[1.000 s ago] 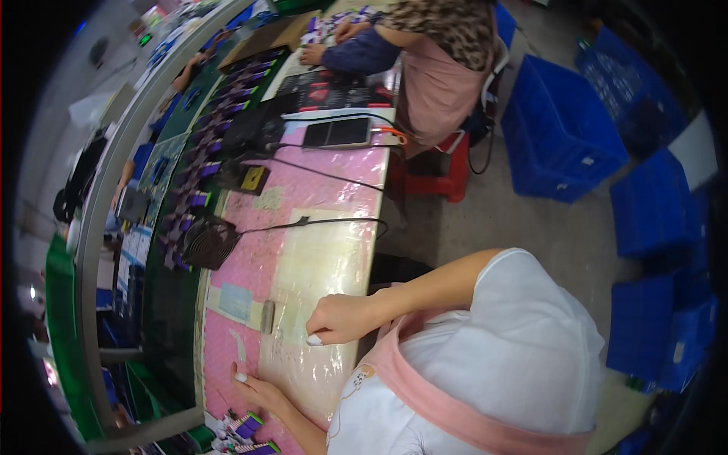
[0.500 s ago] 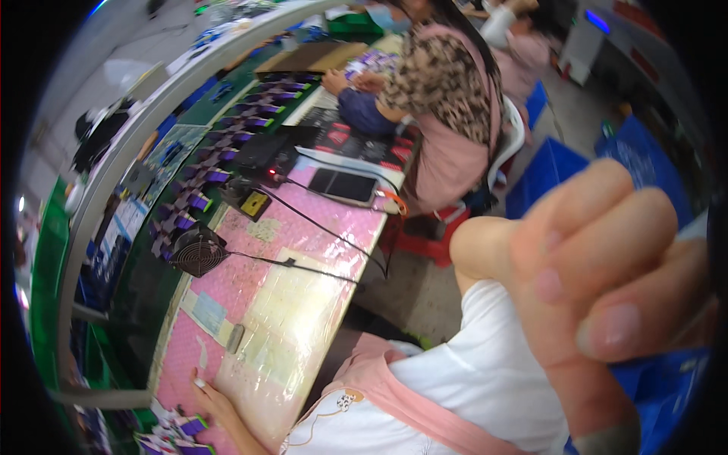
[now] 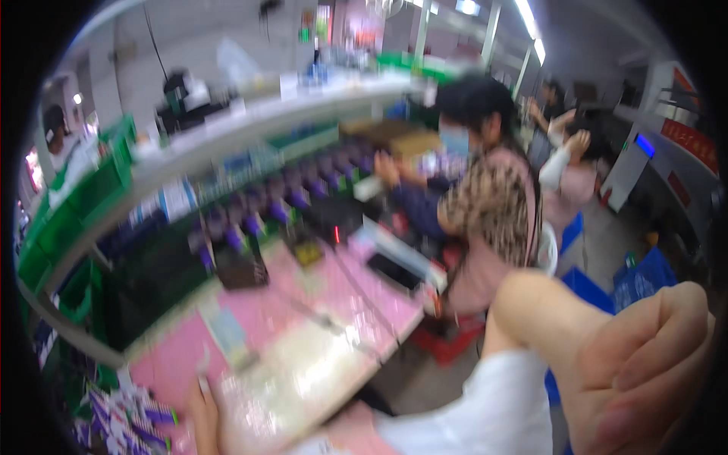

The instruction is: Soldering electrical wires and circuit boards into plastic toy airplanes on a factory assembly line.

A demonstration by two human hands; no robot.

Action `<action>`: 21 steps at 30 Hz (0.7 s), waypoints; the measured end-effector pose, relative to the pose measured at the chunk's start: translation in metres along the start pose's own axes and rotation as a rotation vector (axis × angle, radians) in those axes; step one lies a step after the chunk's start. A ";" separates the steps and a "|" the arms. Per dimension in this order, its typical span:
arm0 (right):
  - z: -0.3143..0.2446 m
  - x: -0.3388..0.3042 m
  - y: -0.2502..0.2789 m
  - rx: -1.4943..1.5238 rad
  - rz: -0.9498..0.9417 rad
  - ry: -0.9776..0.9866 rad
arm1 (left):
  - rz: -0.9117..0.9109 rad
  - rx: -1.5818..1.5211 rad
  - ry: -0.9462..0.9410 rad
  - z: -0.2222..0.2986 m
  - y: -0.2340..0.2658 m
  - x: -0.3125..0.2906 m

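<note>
My left hand [image 3: 203, 413] lies at the near left of the pink worktop [image 3: 178, 371], fingers stretched out and holding nothing that shows. Beside it, at the lower left, is a heap of purple and white pieces [image 3: 129, 421]. My right hand [image 3: 644, 364] is raised close to the camera at the right, its fingers curled into a fist with no object visible in them. A pale sheet [image 3: 303, 371] under a shiny clear cover lies to the right of my left hand. A light-blue paper [image 3: 226, 327] is farther up the worktop.
A dark fan [image 3: 243, 269], a black phone [image 3: 394, 271] and cables lie farther back. Purple parts [image 3: 296, 197] stand in a row along the bench. A co-worker [image 3: 493, 205] sits at the far side. Green bins [image 3: 83, 189] are at left, blue crates [image 3: 644, 277] at right.
The view has tilted up, bringing more of the room and the lights in. My right fist now appears lower and farther right. My left hand stays on the worktop.
</note>
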State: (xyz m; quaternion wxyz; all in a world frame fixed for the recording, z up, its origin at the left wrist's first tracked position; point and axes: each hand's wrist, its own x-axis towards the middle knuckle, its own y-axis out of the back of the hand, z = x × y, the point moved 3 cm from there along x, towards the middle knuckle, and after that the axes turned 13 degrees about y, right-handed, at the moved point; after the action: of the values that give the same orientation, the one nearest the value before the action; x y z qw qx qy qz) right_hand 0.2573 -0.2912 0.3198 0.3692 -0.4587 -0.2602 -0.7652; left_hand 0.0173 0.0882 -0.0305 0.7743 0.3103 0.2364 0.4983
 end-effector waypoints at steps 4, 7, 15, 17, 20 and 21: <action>0.007 -0.001 0.017 0.060 0.220 0.095 | 0.178 0.203 -0.098 -0.060 0.009 -0.034; -0.014 0.017 0.012 0.096 0.251 0.131 | 0.197 0.082 -0.154 -0.023 0.017 -0.056; 0.091 -0.024 0.025 0.193 0.182 -0.180 | 0.292 -0.074 -0.130 0.003 0.013 -0.014; 0.100 -0.040 0.018 0.262 0.210 -0.199 | 0.353 -0.021 -0.172 -0.006 0.006 -0.014; 0.123 -0.053 0.002 0.378 0.223 -0.270 | 0.094 0.020 0.018 -0.013 0.006 -0.021; 0.129 -0.058 -0.003 0.414 0.233 -0.291 | 0.129 -0.018 0.018 -0.007 0.011 -0.025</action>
State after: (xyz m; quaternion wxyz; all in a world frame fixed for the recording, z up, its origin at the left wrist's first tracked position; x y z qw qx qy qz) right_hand 0.3384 -0.1758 0.3246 0.4993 -0.5052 -0.4071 -0.5742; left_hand -0.0037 0.0706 -0.0265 0.7413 0.3135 0.2184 0.5518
